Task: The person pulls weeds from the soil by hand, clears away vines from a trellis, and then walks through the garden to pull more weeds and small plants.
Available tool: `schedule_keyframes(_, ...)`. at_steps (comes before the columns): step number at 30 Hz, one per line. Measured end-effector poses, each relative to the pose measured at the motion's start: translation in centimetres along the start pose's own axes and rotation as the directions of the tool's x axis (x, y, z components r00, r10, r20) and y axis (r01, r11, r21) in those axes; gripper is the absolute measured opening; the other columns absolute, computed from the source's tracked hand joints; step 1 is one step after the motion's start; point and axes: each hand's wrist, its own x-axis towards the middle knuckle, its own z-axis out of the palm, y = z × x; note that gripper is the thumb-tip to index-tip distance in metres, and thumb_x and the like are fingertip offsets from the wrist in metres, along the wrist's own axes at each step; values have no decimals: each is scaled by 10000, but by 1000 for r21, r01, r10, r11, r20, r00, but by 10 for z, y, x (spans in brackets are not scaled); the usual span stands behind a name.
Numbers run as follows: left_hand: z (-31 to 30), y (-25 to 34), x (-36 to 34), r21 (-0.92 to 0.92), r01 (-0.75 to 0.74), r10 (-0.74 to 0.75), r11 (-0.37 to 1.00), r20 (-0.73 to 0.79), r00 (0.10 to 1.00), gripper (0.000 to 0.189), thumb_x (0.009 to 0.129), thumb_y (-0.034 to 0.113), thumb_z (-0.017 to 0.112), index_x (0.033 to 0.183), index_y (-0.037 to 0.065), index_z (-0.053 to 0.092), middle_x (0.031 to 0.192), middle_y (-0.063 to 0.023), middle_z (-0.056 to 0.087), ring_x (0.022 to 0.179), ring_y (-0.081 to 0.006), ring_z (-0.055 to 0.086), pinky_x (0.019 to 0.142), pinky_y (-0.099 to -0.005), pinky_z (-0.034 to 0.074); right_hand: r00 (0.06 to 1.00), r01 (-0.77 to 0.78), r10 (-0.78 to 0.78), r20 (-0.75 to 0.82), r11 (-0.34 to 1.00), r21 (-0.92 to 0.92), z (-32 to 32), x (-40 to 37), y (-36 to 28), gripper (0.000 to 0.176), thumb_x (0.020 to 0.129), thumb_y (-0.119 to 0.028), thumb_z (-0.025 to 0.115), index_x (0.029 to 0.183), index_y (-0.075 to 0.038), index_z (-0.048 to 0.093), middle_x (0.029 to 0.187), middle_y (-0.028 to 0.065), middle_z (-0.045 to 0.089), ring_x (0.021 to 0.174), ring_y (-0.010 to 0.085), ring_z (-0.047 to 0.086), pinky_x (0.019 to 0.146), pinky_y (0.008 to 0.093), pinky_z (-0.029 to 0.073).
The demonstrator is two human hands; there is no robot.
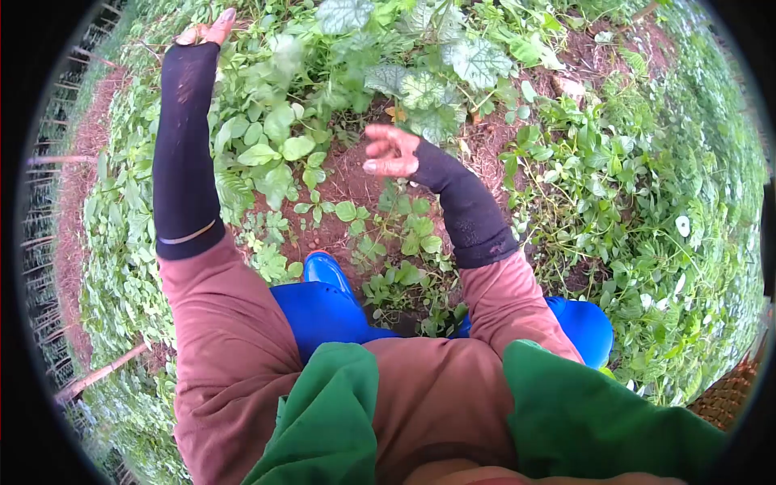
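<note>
Basket, woven, one: far to the lower right of the mottled-leaf plant and cut off by the edge of view. Its contents are hidden from me.

Left hand, one: well up and to the left of the plant. My arm is stretched straight away from me in a black sleeve. Only the fingertips show, lying together above low green weeds. I cannot tell whether it grips anything.

Left boot, blue: below the plant, toe on red soil.

Right hand, one: just below and left of the plant's lowest leaves, forearm bent inward across my front. The fingers are loosely curled and parted, and it holds nothing. It hangs over the soil, near the leaves. I cannot tell whether it touches them.

Right boot, blue: lower right of the plant, among the weeds.
</note>
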Motion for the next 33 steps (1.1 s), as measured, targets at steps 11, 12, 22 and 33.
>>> schedule_keyframes(11, 105, 244, -89, -602, 629, 161, 493, 773, 613, 418, 907, 420, 414, 718, 49, 448, 521, -36, 440, 435, -158, 439, 460, -318, 425, 595, 494, -799, 83, 282, -823, -66, -61, -194, 347, 714, -50, 576, 1056, -58, 516, 1044, 64, 534, 915, 203, 513, 753, 302, 449)
schedule_keyframes(12, 119, 240, -78, -565, 635, 277, 528, 820, 500, 371, 914, 352, 431, 809, 1, 493, 647, -75, 530, 557, -208, 553, 555, -348, 502, 697, 694, -712, -90, 700, -165, -83, -60, -175, 326, 709, -59, 597, 1023, -69, 513, 1019, 63, 532, 887, 168, 515, 744, 296, 441)
schedule_keyframes(22, 177, 147, -107, -74, 207, 11, 976, 956, 294, 306, 879, 355, 520, 895, 58, 596, 719, -80, 574, 572, -100, 555, 467, -216, 476, 392, -772, -276, -877, 420, -477, -268, -556, -199, 378, 829, -80, 512, 1198, -23, 456, 1079, 178, 567, 948, 251, 578, 785, 323, 492)
schedule_keyframes(33, 170, -183, -238, 220, 15, -220, 975, 975, -3, 232, 742, 175, 564, 927, 79, 665, 683, -105, 625, 613, -174, 603, 594, -304, 477, 994, -83, 102, -50, 352, -932, -108, -236, -106, 232, 876, -94, 427, 1018, -16, 593, 997, 132, 602, 947, 269, 566, 875, 348, 427)
